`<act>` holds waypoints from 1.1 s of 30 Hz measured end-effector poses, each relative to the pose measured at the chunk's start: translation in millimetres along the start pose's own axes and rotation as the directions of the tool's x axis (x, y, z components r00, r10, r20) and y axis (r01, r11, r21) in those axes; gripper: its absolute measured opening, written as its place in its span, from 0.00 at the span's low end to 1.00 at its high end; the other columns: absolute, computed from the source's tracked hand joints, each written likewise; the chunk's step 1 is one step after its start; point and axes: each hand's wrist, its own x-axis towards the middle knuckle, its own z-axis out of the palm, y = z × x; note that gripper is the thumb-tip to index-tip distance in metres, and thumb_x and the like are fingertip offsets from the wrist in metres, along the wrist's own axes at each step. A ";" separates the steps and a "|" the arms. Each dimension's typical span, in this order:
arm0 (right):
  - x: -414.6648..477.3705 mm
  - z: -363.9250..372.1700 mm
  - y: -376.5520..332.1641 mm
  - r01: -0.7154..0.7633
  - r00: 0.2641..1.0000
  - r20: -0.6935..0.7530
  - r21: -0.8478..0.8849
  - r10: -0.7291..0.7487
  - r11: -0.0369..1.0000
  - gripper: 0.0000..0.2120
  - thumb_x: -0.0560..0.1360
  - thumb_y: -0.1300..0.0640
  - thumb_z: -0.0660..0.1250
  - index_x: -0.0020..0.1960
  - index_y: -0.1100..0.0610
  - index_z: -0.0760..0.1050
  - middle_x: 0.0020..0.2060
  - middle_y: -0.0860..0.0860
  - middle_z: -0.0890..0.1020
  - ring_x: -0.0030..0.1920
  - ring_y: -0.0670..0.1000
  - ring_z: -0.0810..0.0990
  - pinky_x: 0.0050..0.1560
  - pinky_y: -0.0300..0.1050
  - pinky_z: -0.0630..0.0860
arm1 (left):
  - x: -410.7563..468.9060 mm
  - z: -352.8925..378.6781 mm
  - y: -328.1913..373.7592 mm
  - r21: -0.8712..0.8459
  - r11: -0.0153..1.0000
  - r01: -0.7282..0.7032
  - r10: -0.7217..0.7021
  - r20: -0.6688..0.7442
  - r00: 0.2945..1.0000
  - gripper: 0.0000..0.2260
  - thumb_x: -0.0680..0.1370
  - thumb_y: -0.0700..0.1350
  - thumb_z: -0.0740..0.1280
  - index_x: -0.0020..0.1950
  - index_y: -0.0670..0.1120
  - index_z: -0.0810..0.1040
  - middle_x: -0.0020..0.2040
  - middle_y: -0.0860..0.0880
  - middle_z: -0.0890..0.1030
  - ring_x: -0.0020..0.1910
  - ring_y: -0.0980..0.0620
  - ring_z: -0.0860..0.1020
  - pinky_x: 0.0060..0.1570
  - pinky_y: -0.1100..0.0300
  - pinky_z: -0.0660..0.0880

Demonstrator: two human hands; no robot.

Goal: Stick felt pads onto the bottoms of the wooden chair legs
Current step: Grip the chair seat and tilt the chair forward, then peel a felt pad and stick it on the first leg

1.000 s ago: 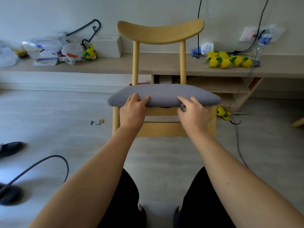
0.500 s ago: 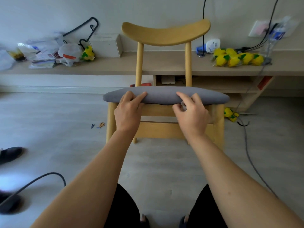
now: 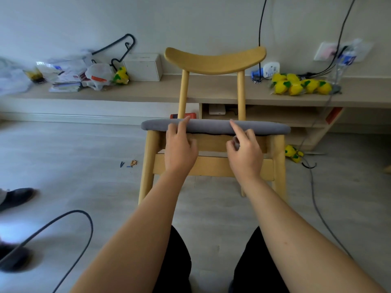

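No writing can be read anywhere. The blue label on the clear plastic bottle (image 3: 347,58) at the far right and the red-and-white print on the packets (image 3: 72,78) at the far left are too blurred.

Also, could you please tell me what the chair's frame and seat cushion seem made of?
Chair frame: light wood, smooth matte finish, with faint grain on the backrest. Seat cushion: probably grey fabric over padding, judging by its soft, rounded, unshiny edge.
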 end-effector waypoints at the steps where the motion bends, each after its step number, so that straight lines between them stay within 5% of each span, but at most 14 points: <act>1: -3.2 -3.7 -1.1 -0.016 1.000 0.017 0.004 0.016 1.000 0.26 0.78 0.63 0.68 0.75 0.53 0.72 0.45 0.50 0.74 0.38 0.45 0.73 0.31 0.32 0.65 | -5.5 -1.9 3.0 -0.071 0.997 0.034 -0.032 0.030 0.999 0.27 0.79 0.35 0.64 0.76 0.52 0.65 0.62 0.50 0.67 0.55 0.51 0.74 0.53 0.59 0.78; 7: -28.3 -23.4 -20.1 -0.070 0.984 0.165 0.037 0.063 0.997 0.20 0.81 0.59 0.65 0.72 0.50 0.75 0.53 0.50 0.78 0.47 0.51 0.79 0.37 0.42 0.75 | -43.5 -30.0 0.9 -0.200 0.980 -0.005 0.052 0.233 0.971 0.19 0.79 0.30 0.60 0.64 0.49 0.67 0.58 0.49 0.70 0.53 0.54 0.75 0.59 0.50 0.78; 10: -38.6 -21.9 -29.6 -0.079 0.942 0.334 0.099 0.042 0.992 0.14 0.82 0.55 0.66 0.66 0.49 0.78 0.55 0.48 0.80 0.53 0.49 0.80 0.42 0.36 0.74 | -53.4 -46.7 -4.9 -0.233 0.972 0.030 0.038 0.282 0.959 0.11 0.82 0.38 0.63 0.64 0.48 0.70 0.56 0.49 0.76 0.52 0.53 0.79 0.53 0.50 0.81; 13: -55.9 -25.5 -43.6 -0.102 0.883 0.470 0.211 -0.010 0.972 0.12 0.82 0.49 0.66 0.64 0.46 0.80 0.53 0.45 0.81 0.52 0.47 0.81 0.48 0.43 0.80 | -69.8 -69.5 -10.6 -0.251 0.965 0.071 0.020 0.344 0.939 0.10 0.82 0.46 0.67 0.63 0.51 0.73 0.51 0.53 0.81 0.48 0.56 0.82 0.44 0.57 0.83; 20: -79.3 -28.1 -79.1 0.021 0.882 0.433 0.361 -0.188 0.932 0.17 0.81 0.48 0.68 0.69 0.46 0.77 0.51 0.40 0.78 0.47 0.41 0.77 0.44 0.37 0.73 | -79.4 -126.3 3.9 -0.280 0.943 0.182 -0.069 0.370 0.926 0.06 0.80 0.44 0.71 0.55 0.44 0.82 0.47 0.48 0.86 0.46 0.54 0.86 0.47 0.55 0.84; 23: -80.4 -22.6 -86.4 0.015 0.875 0.428 0.442 -0.225 0.897 0.19 0.80 0.50 0.69 0.71 0.47 0.76 0.52 0.42 0.81 0.47 0.42 0.78 0.47 0.42 0.78 | -77.8 -147.2 2.4 -0.329 0.922 0.207 -0.064 0.396 0.916 0.08 0.79 0.47 0.73 0.56 0.46 0.83 0.46 0.49 0.86 0.45 0.54 0.86 0.45 0.57 0.84; 27: -92.6 -10.9 -92.1 -0.001 0.833 0.503 0.418 -0.231 0.908 0.23 0.80 0.49 0.69 0.73 0.39 0.70 0.39 0.43 0.81 0.39 0.47 0.78 0.42 0.52 0.79 | -89.3 -148.0 -18.5 -0.323 0.909 0.264 -0.079 0.488 0.869 0.12 0.78 0.44 0.74 0.60 0.44 0.82 0.50 0.43 0.86 0.47 0.47 0.85 0.45 0.59 0.83; 33: -96.4 13.4 -101.9 0.016 0.806 0.539 0.395 -0.246 0.918 0.19 0.81 0.48 0.68 0.71 0.46 0.77 0.61 0.48 0.83 0.59 0.52 0.81 0.55 0.54 0.79 | -92.7 -132.0 -59.0 -0.498 0.781 0.378 -0.106 0.490 0.865 0.18 0.81 0.39 0.70 0.70 0.41 0.73 0.53 0.41 0.85 0.48 0.49 0.85 0.45 0.58 0.81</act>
